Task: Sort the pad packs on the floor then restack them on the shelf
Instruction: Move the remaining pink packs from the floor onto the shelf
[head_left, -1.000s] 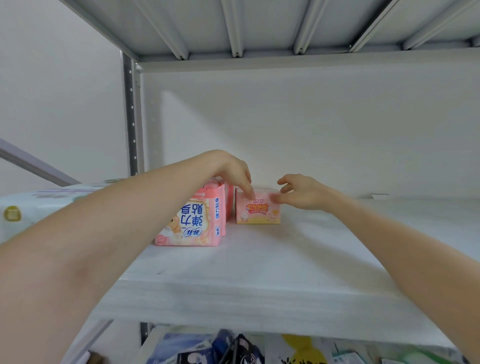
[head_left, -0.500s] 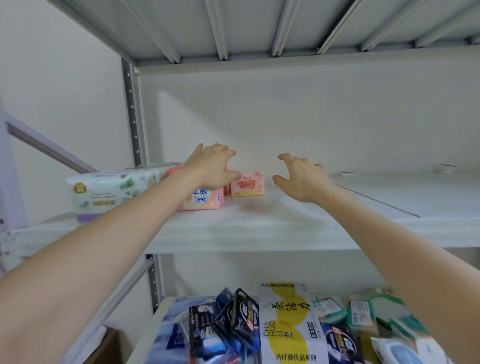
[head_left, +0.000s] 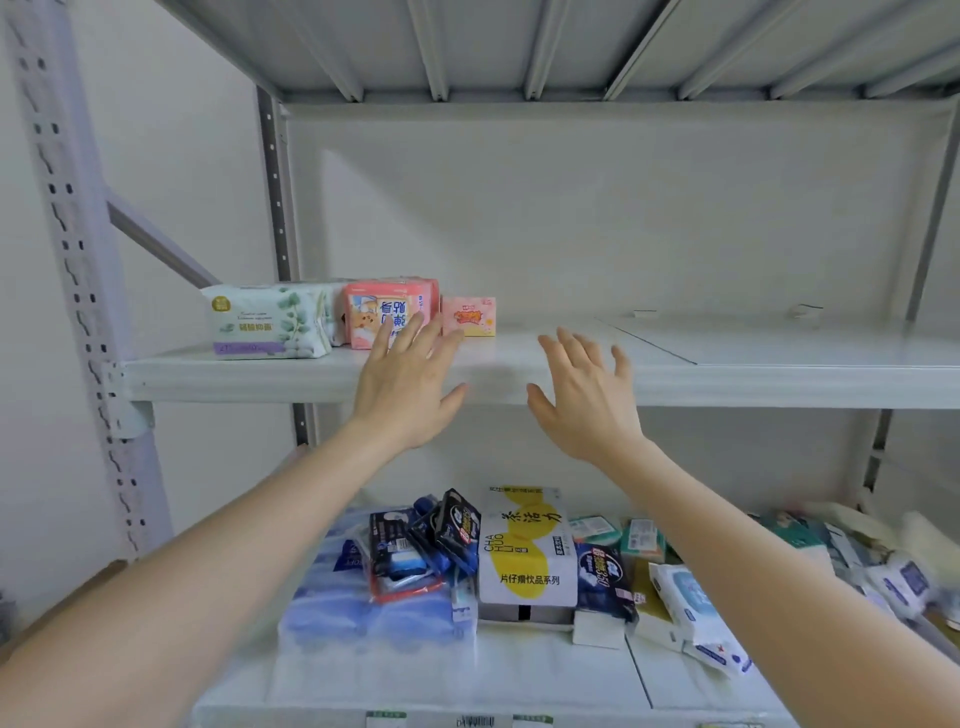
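Note:
On the left of the white middle shelf (head_left: 727, 374) stand a white pad pack with green leaves (head_left: 265, 327), a pink pad pack with blue writing (head_left: 384, 306) and a small pink pack (head_left: 470, 316) in a row. My left hand (head_left: 408, 387) hovers in front of the shelf edge, fingers spread and straight, holding nothing; its fingertips overlap the pink pack in view. My right hand (head_left: 584, 395) is to its right, also spread and empty, in front of the bare shelf edge.
The lower shelf holds a jumble: blue plastic-wrapped bundle (head_left: 363, 613), dark pad packs (head_left: 447, 535), a white and yellow box (head_left: 527, 551), wipes packs (head_left: 691, 608). Grey perforated uprights (head_left: 78, 260) stand at the left. The upper shelf's underside spans the top.
Both hands have let go of the small pink pack and drawn back from it to the shelf's front edge, fingers opening. The view has pulled back and tilted down.

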